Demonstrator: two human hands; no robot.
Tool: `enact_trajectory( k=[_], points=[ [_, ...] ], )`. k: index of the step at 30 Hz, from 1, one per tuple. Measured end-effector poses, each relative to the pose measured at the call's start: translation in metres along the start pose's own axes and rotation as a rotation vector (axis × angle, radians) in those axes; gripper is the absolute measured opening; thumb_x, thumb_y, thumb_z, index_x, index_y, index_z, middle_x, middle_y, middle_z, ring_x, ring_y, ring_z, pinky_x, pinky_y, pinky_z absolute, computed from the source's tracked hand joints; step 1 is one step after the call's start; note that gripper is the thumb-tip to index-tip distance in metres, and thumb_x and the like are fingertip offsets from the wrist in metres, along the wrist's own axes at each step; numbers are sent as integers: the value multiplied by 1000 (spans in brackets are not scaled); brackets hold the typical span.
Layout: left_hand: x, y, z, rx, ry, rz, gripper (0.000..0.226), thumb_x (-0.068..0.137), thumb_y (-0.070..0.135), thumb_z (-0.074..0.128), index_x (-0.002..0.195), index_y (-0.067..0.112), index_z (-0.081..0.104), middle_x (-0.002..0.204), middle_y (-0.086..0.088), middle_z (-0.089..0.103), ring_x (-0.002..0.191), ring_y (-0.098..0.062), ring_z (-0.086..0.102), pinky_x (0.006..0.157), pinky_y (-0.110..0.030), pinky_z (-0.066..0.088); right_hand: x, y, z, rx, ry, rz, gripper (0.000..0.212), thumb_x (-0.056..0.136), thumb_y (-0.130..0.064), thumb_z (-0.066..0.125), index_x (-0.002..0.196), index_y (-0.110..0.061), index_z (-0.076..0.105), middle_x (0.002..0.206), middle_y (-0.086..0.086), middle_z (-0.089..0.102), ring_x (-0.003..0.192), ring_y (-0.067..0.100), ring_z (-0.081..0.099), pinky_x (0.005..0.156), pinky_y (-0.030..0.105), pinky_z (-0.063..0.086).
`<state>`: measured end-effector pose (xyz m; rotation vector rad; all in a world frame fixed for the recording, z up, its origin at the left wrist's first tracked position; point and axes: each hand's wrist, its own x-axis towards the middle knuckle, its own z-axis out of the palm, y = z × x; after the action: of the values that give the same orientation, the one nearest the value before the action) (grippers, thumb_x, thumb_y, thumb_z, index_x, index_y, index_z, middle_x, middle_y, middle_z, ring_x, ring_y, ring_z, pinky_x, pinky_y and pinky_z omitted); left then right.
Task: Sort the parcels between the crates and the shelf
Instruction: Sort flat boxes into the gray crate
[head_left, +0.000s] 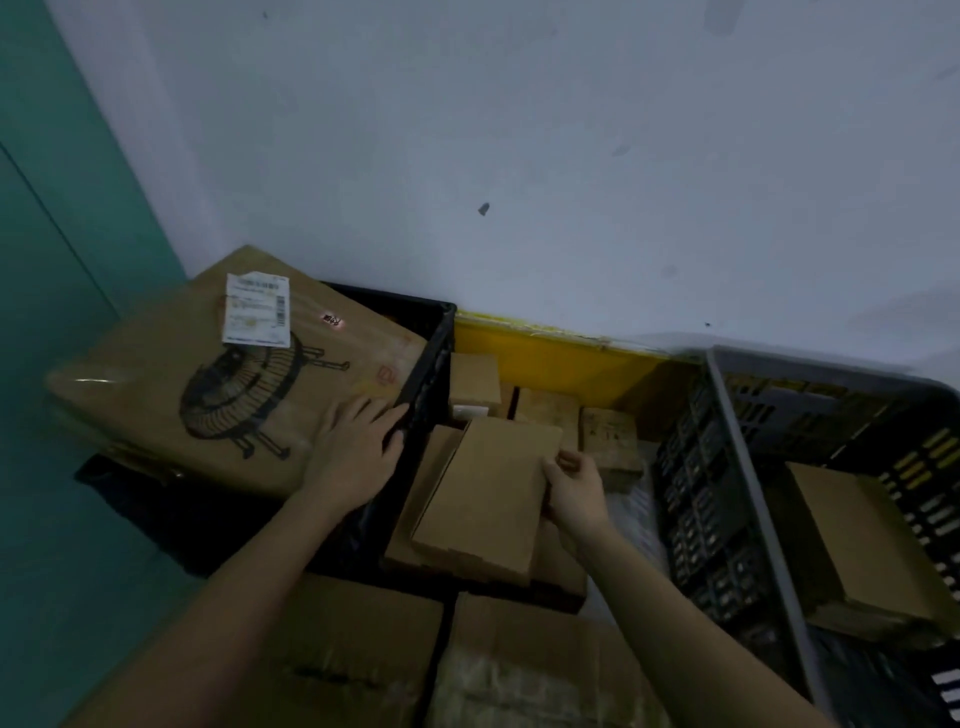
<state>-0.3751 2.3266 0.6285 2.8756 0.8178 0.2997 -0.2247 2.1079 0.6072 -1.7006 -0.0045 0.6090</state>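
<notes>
Against a pale wall (519, 156) stand two crates: a black crate (431, 364) and a grey crate (743, 441). Right hand (576, 493) grips a plain flat brown parcel (483, 493); left hand (358, 447) rests flat, fingers straight, on a large printed box (208, 384).

Both bare forearms reach in from the six o'clock edge toward twelve o'clock. The left hand (358, 457) lies palm down with fingers (382, 415) straight and spread, pointing toward one o'clock. The right hand (574, 493), at three o'clock of the left, has its fingers curled in a grip, thumb on top.
</notes>
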Motion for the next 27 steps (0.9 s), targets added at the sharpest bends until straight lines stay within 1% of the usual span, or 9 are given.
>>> enact_trajectory(
  k=[5, 9, 11, 13, 18, 21, 23, 25, 27],
  points=[
    [-1, 2, -1, 6, -5, -37, 50, 105, 46, 27, 153, 34, 31, 158, 9, 33, 148, -15, 19, 121, -43, 7, -12, 6, 31, -73, -5, -77, 28, 102, -28, 53, 128, -25, 44, 120, 0, 57, 112, 22, 59, 96, 49, 54],
    [-5, -3, 1, -8, -24, -62, 50, 105, 47, 28, 153, 36, 30, 159, 11, 31, 149, -13, 15, 123, -41, 3, -15, 18, 40, -322, 59, -180, 23, 99, -34, 57, 114, -29, 41, 120, -3, 51, 123, 22, 48, 104, 48, 47],
    [-7, -4, 2, -14, -15, -60, 50, 104, 46, 29, 153, 36, 31, 158, 11, 32, 149, -13, 16, 123, -41, 3, -13, 24, 41, -429, 50, -197, 29, 98, -32, 59, 121, -20, 45, 131, 3, 49, 128, 24, 44, 108, 49, 43],
    [-8, -4, 5, -20, -5, -49, 49, 104, 45, 31, 152, 35, 33, 157, 11, 34, 148, -13, 18, 123, -41, 4, -12, 28, 42, -448, 36, -171, 40, 98, -31, 59, 130, -15, 42, 139, 7, 44, 127, 26, 47, 107, 49, 44],
    [-9, -10, 8, -17, 13, -43, 48, 103, 44, 35, 151, 34, 37, 155, 10, 38, 147, -14, 22, 123, -43, 8, -8, 28, 40, -478, 16, -187, 37, 100, -31, 55, 129, -12, 43, 137, 7, 43, 114, 20, 50, 98, 39, 48],
    [-6, -11, 7, -30, 7, -36, 48, 103, 43, 35, 151, 34, 37, 155, 10, 38, 147, -14, 22, 122, -44, 9, -3, 20, 34, -492, 56, -246, 34, 101, -32, 52, 130, -15, 47, 133, 3, 50, 104, 11, 50, 86, 28, 45],
    [-5, -13, 5, -24, -2, -41, 48, 104, 43, 34, 151, 34, 36, 156, 10, 37, 148, -14, 21, 122, -44, 8, 0, 13, 30, -508, 53, -269, 35, 101, -37, 52, 131, -17, 51, 129, 0, 57, 98, 8, 56, 79, 27, 50],
    [-7, -17, 5, -8, -17, -64, 48, 104, 42, 34, 151, 34, 36, 156, 9, 36, 148, -14, 21, 122, -44, 8, -1, 8, 25, -559, 38, -291, 37, 102, -40, 50, 130, -17, 55, 112, -3, 64, 89, 7, 61, 72, 26, 53],
    [-9, -16, 4, -3, -39, -91, 49, 104, 43, 34, 151, 31, 37, 156, 7, 36, 147, -15, 22, 122, -45, 8, -3, 0, 16, -626, 3, -326, 35, 104, -38, 48, 128, -15, 58, 95, -7, 60, 82, 5, 60, 68, 24, 50]
  ],
)
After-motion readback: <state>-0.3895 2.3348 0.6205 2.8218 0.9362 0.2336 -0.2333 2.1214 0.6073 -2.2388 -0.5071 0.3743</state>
